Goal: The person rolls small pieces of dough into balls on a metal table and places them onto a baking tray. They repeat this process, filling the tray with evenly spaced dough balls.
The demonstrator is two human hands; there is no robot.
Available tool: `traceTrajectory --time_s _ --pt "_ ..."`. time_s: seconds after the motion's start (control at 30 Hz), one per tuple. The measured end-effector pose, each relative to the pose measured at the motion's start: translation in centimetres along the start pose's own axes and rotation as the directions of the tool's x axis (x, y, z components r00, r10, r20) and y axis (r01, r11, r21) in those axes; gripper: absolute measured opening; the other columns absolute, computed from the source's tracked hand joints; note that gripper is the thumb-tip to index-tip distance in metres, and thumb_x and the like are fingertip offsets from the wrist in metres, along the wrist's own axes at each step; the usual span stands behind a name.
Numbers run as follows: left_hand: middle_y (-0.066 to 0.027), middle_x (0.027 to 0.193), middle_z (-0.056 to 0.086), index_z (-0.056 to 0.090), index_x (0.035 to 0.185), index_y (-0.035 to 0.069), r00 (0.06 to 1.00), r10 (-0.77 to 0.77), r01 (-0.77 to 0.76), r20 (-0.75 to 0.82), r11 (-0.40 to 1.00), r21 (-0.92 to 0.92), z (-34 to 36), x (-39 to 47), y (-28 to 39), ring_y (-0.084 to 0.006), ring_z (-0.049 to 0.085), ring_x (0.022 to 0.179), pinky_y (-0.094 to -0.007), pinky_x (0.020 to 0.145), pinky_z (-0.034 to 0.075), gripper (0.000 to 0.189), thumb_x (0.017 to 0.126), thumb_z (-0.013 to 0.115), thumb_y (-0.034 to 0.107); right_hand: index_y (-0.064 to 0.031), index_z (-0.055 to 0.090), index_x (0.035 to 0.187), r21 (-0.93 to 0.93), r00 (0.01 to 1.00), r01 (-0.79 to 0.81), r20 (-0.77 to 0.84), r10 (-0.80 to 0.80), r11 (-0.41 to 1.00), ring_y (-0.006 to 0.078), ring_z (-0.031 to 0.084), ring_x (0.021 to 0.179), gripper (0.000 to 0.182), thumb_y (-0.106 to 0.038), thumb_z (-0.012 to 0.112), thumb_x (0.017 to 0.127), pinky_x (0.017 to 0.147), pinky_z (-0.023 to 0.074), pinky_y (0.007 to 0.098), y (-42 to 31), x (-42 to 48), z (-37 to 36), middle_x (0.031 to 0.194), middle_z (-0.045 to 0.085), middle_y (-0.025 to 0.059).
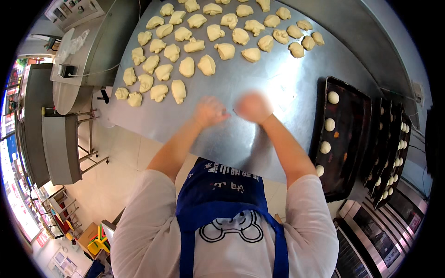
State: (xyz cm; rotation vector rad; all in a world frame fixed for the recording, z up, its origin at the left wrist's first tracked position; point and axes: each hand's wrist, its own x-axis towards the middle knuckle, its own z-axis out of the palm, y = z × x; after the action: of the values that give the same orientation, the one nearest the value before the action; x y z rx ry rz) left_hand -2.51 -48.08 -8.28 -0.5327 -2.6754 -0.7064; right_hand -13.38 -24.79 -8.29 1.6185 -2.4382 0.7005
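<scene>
My left hand [210, 113] is low over the steel worktop [229, 80], its fingers curled and the thumb pointing towards the other hand. Close beside it, my right hand [253, 107] is rounded and smeared by motion. Whatever may be under either palm is hidden, and the two hands are apart. Beyond them lie many rough, pale yellow dough pieces in loose rows; an oblong dough piece [178, 91] is among the nearest to my left hand. On the right, a dark baking tray [347, 139] carries a column of smooth round dough balls [330, 124] along its near side.
More trays [391, 166] with dough balls stand beyond the baking tray at the right. A steel wall [365, 41] borders the worktop's far right. Steel equipment [62, 149] stands across the tiled floor [114, 166] at left, and ovens [379, 229] are at lower right.
</scene>
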Motion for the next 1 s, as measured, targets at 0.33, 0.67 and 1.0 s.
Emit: traceTrajectory --time_s 0.33,0.67,1.0 --pt "-0.0112 0.111 0.067 0.065 0.118 0.009 0.937 -0.348 0.34 -0.033 0.93 -0.141 -3.5 -3.2 1.8 -0.0348 0.062 0.105 -0.0433 0.089 0.053 0.045 0.078 0.085 0.014 -0.0111 0.069 0.113 0.19 0.782 -0.46 -0.376 0.497 0.868 0.0312 0.059 0.108 0.04 -0.01 0.081 0.075 0.095 0.0511 0.0444 -2.7 -2.3 -1.8 0.114 0.065 0.0104" --pt "-0.0078 0.112 0.067 0.065 0.116 0.011 0.943 -0.33 0.312 -0.041 0.92 -0.237 -7.3 -9.6 4.8 -0.0313 0.062 0.108 -0.0511 0.1 0.047 0.049 0.073 0.086 0.025 -0.0082 0.067 0.103 0.24 0.745 -0.584 -0.223 0.629 0.776 0.0365 0.064 0.104 0.033 -0.014 0.08 0.073 0.094 0.0514 0.0447 -10.7 -9.2 -6.6 0.108 0.068 0.0138" --pt "-0.0002 0.087 0.067 0.071 0.088 0.019 0.99 -0.013 0.001 -0.141 0.997 -0.079 -0.5 -3.0 -1.6 -0.0253 0.063 0.094 -0.0449 0.087 0.047 0.041 0.064 0.09 0.046 -0.0151 0.063 0.079 0.002 0.996 0.014 -0.092 -0.013 1.0 0.0245 0.059 0.083 0.034 -0.039 0.085 0.067 0.08 0.0458 0.0424 -1.6 -2.7 -1.3 0.085 0.062 0.0015"
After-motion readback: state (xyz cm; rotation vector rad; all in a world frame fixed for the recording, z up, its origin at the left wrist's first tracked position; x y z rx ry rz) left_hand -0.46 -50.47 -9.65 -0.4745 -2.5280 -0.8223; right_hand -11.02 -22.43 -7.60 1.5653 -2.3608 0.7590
